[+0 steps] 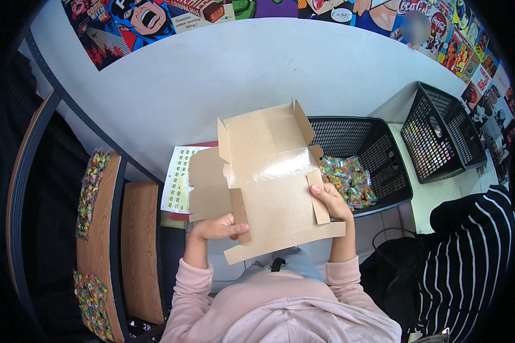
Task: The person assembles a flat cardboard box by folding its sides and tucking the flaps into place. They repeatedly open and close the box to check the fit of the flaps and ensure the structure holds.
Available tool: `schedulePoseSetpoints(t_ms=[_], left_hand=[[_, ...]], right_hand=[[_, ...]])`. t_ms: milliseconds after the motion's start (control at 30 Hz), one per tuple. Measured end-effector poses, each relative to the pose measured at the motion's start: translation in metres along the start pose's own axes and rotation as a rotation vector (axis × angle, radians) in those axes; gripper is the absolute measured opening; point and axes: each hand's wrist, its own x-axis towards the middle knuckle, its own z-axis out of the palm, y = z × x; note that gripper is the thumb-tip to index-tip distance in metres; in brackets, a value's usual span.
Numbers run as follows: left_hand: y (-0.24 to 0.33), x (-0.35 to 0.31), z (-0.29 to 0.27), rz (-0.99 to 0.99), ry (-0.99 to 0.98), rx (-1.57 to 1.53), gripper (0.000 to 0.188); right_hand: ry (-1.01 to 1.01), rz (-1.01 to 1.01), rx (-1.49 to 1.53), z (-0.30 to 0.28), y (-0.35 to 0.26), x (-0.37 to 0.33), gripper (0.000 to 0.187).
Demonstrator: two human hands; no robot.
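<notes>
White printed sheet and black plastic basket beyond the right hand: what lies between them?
In the head view, an open brown cardboard box, held by the left hand and right hand; anything beneath is hidden.

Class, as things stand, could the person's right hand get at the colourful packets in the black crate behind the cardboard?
Probably yes: the packets lie near the right hand in an open-topped crate, though that hand would likely have to release the cardboard first.

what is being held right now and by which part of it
An unfolded brown cardboard box: the left hand holds it by the left side flap of its near half, the right hand by the right side flap.
</notes>
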Motion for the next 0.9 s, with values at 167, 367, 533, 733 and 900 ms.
schedulePoseSetpoints(t_ms=[167, 367, 533, 733, 900], left_hand=[[-0.016, 0.039, -0.001, 0.101, 0.148, -0.127, 0.036], [-0.032, 0.074, -0.002, 0.105, 0.300, -0.190, 0.038], [-0.065, 0.079, -0.023, -0.197, 0.148, -0.143, 0.038], [-0.061, 0.068, -0.030, -0.196, 0.090, -0.049, 0.037], [-0.100, 0.071, -0.046, -0.058, 0.208, -0.024, 0.033]], right_hand=[[-0.098, 0.066, -0.171, -0.038, 0.001, 0.023, 0.043], [-0.325, 0.202, -0.324, -0.071, 0.008, 0.050, 0.046], [-0.271, 0.206, -0.332, -0.084, 0.043, 0.065, 0.041], [-0.378, 0.329, -0.488, -0.075, 0.044, 0.088, 0.043], [-0.258, 0.192, -0.656, -0.051, 0.068, 0.101, 0.046]])
